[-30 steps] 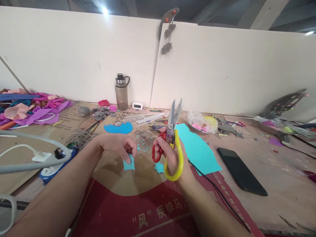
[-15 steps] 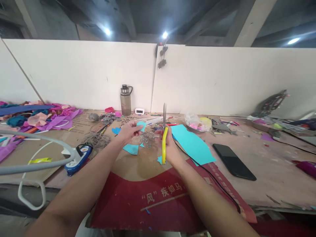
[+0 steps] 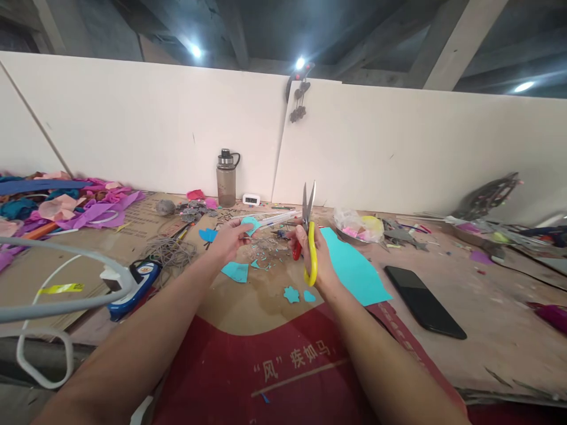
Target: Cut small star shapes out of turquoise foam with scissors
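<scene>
My left hand (image 3: 230,236) pinches a small turquoise foam piece (image 3: 250,224), held up above the table. My right hand (image 3: 312,257) grips scissors (image 3: 308,233) with one yellow and one red handle. Their blades point upward and stand slightly apart, just right of the piece. Below my hands, small turquoise cut-outs (image 3: 291,294) and a larger offcut (image 3: 235,271) lie on the brown cardboard. A big turquoise foam sheet (image 3: 354,268) lies to the right of my right hand.
A black phone (image 3: 424,301) lies at the right. At the back stand a water bottle (image 3: 225,177) and a small white clock (image 3: 251,199). Purple and pink scraps (image 3: 66,203) pile at the left. A blue glue gun (image 3: 133,283) and grey cable (image 3: 53,295) sit near-left.
My left hand left one turquoise piece on the cardboard and lifted a smaller one. Both hands rose away from me. The scissors turned and their blades are now slightly apart.
</scene>
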The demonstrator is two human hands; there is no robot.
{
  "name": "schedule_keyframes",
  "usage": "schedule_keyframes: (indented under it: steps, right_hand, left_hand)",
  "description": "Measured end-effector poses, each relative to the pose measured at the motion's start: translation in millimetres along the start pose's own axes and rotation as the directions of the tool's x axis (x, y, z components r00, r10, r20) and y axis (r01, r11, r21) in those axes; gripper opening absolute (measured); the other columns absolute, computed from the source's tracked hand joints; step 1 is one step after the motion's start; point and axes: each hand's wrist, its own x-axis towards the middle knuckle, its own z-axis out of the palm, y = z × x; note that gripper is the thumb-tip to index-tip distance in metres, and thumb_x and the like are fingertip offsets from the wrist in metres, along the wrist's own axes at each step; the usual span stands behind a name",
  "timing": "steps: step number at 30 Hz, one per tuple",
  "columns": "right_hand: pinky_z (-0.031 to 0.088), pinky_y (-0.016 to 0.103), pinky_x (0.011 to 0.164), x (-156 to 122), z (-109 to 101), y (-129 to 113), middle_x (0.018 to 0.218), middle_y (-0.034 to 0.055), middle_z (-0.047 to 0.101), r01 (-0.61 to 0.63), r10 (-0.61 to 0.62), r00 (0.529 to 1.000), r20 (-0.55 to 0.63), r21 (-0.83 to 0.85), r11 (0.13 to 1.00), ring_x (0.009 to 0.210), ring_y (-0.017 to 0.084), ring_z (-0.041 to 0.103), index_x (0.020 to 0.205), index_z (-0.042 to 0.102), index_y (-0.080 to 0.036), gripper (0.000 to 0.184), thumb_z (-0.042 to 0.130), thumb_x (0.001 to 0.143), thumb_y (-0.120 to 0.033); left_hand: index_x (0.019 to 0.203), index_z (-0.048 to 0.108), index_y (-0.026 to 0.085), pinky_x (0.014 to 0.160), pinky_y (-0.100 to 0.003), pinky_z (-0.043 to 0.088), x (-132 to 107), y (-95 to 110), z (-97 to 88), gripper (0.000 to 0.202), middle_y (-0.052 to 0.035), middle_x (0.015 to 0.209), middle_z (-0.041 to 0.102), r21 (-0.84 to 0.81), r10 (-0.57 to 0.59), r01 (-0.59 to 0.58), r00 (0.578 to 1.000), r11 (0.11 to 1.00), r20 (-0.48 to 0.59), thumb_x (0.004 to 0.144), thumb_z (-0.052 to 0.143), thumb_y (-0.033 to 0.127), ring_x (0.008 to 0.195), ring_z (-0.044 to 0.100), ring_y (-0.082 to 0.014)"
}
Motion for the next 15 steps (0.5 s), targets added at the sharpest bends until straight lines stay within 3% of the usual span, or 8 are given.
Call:
schedule_keyframes:
  steps: [3, 8, 12, 15]
  right_hand:
    - [0.038, 0.023, 0.046, -3, -6, 10, 0.077, -0.003, 0.061, -0.032, 0.032, 0.999, -0.014, -0.005, 0.999, 0.058, 0.011, 0.05, 0.103, 0.06, -0.022, 0.052, 0.077, 0.077, -0.063]
    - [0.039, 0.024, 0.046, -12, -6, 7, 0.073, -0.0034, 0.058, -0.071, 0.074, 0.992, 0.1, -0.032, 0.997, 0.055, 0.012, 0.047, 0.104, 0.061, -0.022, 0.046, 0.074, 0.082, -0.061]
    - [0.038, 0.024, 0.049, -20, -4, 7, 0.071, -0.0041, 0.052, -0.019, 0.051, 0.974, 0.219, -0.15, 0.989, 0.057, 0.013, 0.043, 0.103, 0.063, -0.024, 0.034, 0.072, 0.088, -0.053]
    - [0.043, 0.026, 0.058, -22, -5, 11, 0.075, -0.0029, 0.054, 0.046, 0.011, 0.963, 0.268, -0.205, 0.978, 0.064, 0.015, 0.049, 0.103, 0.064, -0.026, 0.024, 0.068, 0.092, -0.047]
  left_hand:
    - [0.07, 0.066, 0.015, 0.053, -0.021, 0.042, -1, -2, 3.2, 0.027, -0.0016, 0.067, 0.065, 0.012, -0.019, 0.019, 1.0, 1.0, -0.006, 0.065, 0.089, 0.029, 0.058, 0.059, -0.0093]
    - [0.071, 0.067, 0.015, 0.053, -0.021, 0.041, -7, -2, 15.1, 0.033, -0.0001, 0.066, 0.064, -0.025, 0.034, -0.034, 0.999, 0.999, 0.009, 0.063, 0.092, 0.034, 0.058, 0.059, -0.0091]
    - [0.076, 0.069, 0.014, 0.055, -0.022, 0.043, -17, 3, 26.3, 0.034, -0.0006, 0.07, 0.066, -0.092, 0.043, -0.038, 0.998, 0.995, 0.049, 0.062, 0.093, 0.034, 0.061, 0.061, -0.0098]
    - [0.075, 0.068, 0.014, 0.053, -0.022, 0.042, -23, 6, 32.2, 0.035, 0.0005, 0.069, 0.065, -0.12, 0.03, -0.022, 0.997, 0.993, 0.067, 0.061, 0.094, 0.033, 0.059, 0.06, -0.0097]
